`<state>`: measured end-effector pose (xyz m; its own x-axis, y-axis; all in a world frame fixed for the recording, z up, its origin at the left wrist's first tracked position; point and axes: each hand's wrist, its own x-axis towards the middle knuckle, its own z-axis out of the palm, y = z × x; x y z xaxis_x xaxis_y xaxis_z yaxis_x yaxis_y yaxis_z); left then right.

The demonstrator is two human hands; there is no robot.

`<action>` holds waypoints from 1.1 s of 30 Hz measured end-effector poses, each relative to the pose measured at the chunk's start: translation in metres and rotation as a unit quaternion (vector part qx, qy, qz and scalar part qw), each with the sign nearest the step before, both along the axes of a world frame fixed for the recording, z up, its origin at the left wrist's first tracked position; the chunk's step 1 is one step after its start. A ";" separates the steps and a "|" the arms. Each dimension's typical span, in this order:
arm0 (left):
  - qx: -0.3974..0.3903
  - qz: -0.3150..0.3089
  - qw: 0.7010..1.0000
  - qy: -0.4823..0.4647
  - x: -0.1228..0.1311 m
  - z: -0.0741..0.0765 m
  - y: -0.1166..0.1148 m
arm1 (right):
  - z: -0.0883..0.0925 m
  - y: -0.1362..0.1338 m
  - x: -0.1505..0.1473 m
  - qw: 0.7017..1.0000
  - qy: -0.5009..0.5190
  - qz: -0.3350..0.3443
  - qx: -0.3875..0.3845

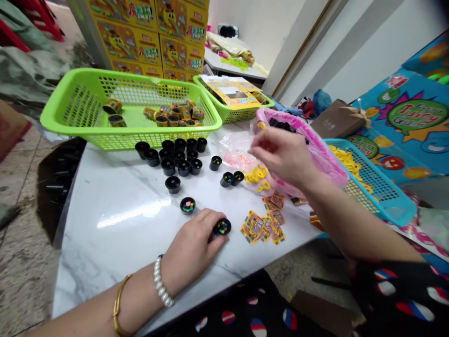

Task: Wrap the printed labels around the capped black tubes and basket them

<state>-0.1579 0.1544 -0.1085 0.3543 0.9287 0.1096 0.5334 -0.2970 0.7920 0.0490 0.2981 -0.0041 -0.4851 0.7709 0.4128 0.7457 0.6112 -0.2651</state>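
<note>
My left hand (196,243) is closed around a small black cup (222,227) standing on the table; colourful little beads or candies lie inside it. Above a clear plastic bag of small pink pieces (240,159), my right hand (282,152) has its fingers pinched together, and what they hold, if anything, cannot be made out. Another black cup (187,205) holds coloured bits with a pink piece on top. Two cups with coloured contents (227,179) stand near yellow plastic rings (257,174). Printed yellow-orange cards (264,227) lie in a loose pile right of my left hand.
Several black cups (179,159) cluster before a green basket (131,131) with wrapped yellow cups. A second green basket (242,115), a pink basket (308,140) and a blue basket (389,206) of yellow parts line the back and right. Yellow cartons (147,42) are stacked behind.
</note>
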 end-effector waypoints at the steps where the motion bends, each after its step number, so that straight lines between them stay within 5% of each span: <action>1: -0.005 -0.002 1.000 -0.002 0.000 -0.001 0.000 | -0.005 -0.022 0.000 0.997 0.057 0.017 -0.057; 5: -0.009 -0.004 1.000 -0.003 0.001 0.000 0.000 | -0.043 -0.090 -0.006 0.948 0.164 0.055 -0.266; 9: -0.006 -0.004 1.000 -0.002 0.003 0.001 0.001 | -0.071 -0.108 -0.010 0.919 0.199 0.041 -0.339; 15: -0.012 -0.008 1.000 0.006 0.003 0.001 0.000 | -0.066 -0.101 -0.010 0.944 0.165 0.083 -0.274; 26: -0.023 -0.016 1.000 -0.005 0.001 0.001 0.001 | -0.065 -0.101 -0.020 0.901 0.170 0.051 -0.397; 33: -0.027 -0.010 1.000 -0.002 0.002 0.001 0.000 | -0.063 -0.107 -0.021 0.907 0.156 0.026 -0.391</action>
<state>-0.1558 0.1546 -0.1072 0.3723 0.9261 0.0617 0.5244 -0.2647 0.8093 0.0279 0.1912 -0.0670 -0.4831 0.8662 -0.1277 0.5360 0.1772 -0.8254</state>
